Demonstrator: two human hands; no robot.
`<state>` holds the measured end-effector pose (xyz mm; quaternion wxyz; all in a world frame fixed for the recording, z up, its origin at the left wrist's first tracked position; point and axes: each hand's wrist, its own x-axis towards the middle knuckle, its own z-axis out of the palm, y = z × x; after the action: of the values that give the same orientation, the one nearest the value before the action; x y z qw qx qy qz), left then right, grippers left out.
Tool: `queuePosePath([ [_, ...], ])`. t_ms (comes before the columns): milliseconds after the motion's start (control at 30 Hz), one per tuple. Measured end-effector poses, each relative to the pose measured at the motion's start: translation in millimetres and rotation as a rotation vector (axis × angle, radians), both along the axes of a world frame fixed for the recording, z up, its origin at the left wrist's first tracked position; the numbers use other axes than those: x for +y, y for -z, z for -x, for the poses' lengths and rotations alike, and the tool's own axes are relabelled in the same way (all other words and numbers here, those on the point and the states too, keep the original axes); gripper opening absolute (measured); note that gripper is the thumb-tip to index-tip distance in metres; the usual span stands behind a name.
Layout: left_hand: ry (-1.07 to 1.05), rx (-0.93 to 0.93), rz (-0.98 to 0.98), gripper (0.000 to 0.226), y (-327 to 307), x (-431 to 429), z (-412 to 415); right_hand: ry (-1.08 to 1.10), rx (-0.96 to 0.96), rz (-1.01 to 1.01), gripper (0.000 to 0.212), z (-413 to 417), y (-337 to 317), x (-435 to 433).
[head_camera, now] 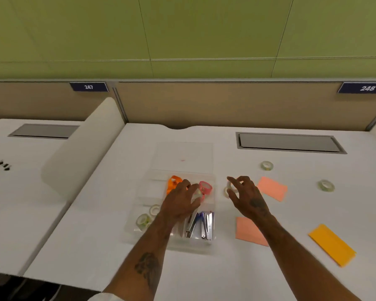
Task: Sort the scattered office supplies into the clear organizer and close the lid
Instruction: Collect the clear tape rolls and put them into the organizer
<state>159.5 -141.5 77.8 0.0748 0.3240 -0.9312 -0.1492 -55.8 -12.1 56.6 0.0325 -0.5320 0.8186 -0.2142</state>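
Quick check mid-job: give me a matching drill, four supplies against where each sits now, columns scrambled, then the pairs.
Things:
1. staplers
2. yellow note pad
3. orange item
4. tape roll

Places:
A. far compartment of the organizer
B. at the right hand
C. near-right compartment of the organizer
D. on the desk, far right

Pairs: 1-C, 2-D, 3-A, 4-B

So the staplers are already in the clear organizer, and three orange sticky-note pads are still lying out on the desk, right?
Not quite. The head view shows the staplers in the clear organizer, but only one pad is orange; the other two pads on the desk are pink.
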Motion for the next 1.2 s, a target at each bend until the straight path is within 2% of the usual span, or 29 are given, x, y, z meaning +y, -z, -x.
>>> queuePosePath([
  [233, -0.086, -0.090, 0.035, 0.052, 9.8, -47.4, -101.7, -0.069, 0.000, -0.044, 0.047, -83.0, 0.6, -45.3],
  [400, -0.100, -0.133, 0.050, 0.053, 20.8, -65.0, -143.8, -0.110, 0.012, -0.046, 0.047, -117.7, 0.7, -60.4],
  [767, -0.089, -0.191, 0.054, 0.056, 34.4, -79.7, -154.1, -0.265, 0.035, -0.048, 0.045, -155.0, -0.5, -82.3],
  [1200, -0.240, -0.157, 0.112, 0.063, 31.9, -89.2, -171.3, -0.433, 0.077, -0.018, 0.059, -197.2, 2.5, -116.0],
])
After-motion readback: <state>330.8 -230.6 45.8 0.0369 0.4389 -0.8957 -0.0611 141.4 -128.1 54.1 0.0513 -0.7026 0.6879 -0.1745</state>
